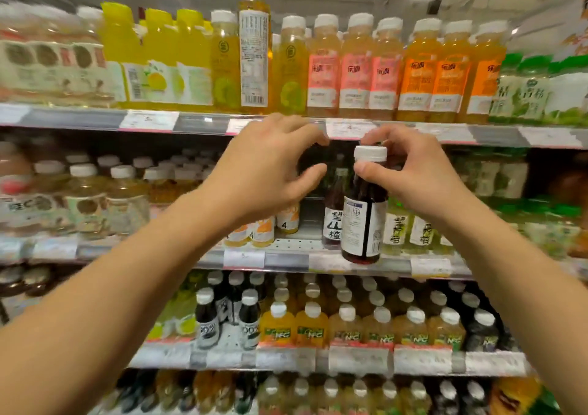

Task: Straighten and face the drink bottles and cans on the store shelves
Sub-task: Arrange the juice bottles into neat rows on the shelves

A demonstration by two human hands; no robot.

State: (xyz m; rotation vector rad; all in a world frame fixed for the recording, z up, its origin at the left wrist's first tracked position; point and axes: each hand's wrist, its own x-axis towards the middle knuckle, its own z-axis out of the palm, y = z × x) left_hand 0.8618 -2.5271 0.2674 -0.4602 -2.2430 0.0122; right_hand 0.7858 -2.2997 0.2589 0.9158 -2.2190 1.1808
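Right hand [416,176] pinches dark bottle [362,220] neck; label front hidden

Both arms outstretched; right hand [410,176] in pinching grip, left hand [264,173] loosely spread.

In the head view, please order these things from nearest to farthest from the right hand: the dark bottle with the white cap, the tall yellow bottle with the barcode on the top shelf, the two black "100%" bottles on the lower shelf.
From the right hand:
1. Dark bottle: held in this hand, at the middle shelf's front edge.
2. Tall yellow bottle: top shelf, up and to the left.
3. Black "100%" bottles: lower shelf, down and to the left.
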